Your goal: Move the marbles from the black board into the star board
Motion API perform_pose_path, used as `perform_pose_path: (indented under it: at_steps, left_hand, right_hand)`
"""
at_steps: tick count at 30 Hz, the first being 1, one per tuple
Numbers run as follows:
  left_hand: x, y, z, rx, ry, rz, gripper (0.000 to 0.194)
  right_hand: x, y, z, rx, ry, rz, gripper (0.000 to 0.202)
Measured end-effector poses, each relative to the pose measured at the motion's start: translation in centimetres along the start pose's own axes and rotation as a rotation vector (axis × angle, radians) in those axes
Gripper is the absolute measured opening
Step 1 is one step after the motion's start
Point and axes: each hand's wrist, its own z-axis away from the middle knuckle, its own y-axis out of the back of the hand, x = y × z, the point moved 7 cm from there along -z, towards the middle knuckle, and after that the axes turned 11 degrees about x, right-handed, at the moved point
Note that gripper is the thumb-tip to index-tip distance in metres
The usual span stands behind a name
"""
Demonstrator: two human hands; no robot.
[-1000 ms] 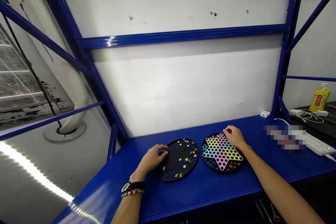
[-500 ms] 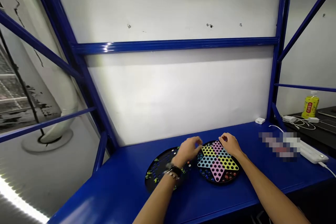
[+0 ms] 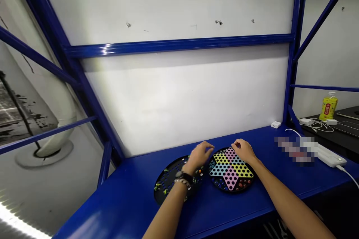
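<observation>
You face a blue shelf (image 3: 134,201) with two round boards on it, side by side. The black board (image 3: 168,183) is left, the star board (image 3: 230,168) right. Your left hand (image 3: 201,154) hovers between them, fingers loosely curled. Your right hand (image 3: 243,150) rests at the star board's far edge, fingertips pinched together; whether they grip a marble is unclear.

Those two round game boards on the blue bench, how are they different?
The right board has a pastel star of yellow, pink and blue across its top; the left board is plain black with scattered marbles. The right hand rests at the right board's far edge; the left hand hovers between them. Both are round, black-rimmed and full of holes.
</observation>
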Motion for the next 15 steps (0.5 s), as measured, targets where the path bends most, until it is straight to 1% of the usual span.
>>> perform_pose_path:
  at_steps: [2, 4, 7, 9, 11, 13, 15]
  left_hand:
    - [-3.1, 2.4, 1.3, 0.044, 0.073, 0.054, 0.038]
    - [-6.6, 4.8, 2.9, 0.093, 0.156, 0.067, 0.042]
    - [-11.7, 8.0, 5.6, 0.184, 0.308, -0.004, 0.046]
    - [-14.1, 9.6, 7.0, 0.260, 0.396, -0.063, 0.045]
    - [-15.1, 10.5, 7.8, 0.298, 0.453, -0.107, 0.043]
    - [-15.1, 10.6, 8.0, 0.267, 0.489, -0.151, 0.040]
    - [-14.7, 10.6, 8.1, 0.221, 0.524, -0.212, 0.038]
  right_hand:
    - [0.0, 0.0, 0.0, -0.003, -0.003, -0.001, 0.032]
    - [0.0, 0.1, 0.1, -0.007, -0.006, -0.002, 0.032]
    - [-0.1, 0.2, 0.2, -0.017, -0.005, -0.001, 0.032]
    - [0.0, 0.3, 0.2, -0.022, 0.000, 0.000, 0.031]
    - [0.1, 0.3, 0.1, -0.026, 0.004, 0.002, 0.031]
    - [0.2, 0.3, 0.0, -0.030, 0.006, 0.004, 0.030]
    - [0.3, 0.2, -0.1, -0.035, 0.007, 0.004, 0.030]
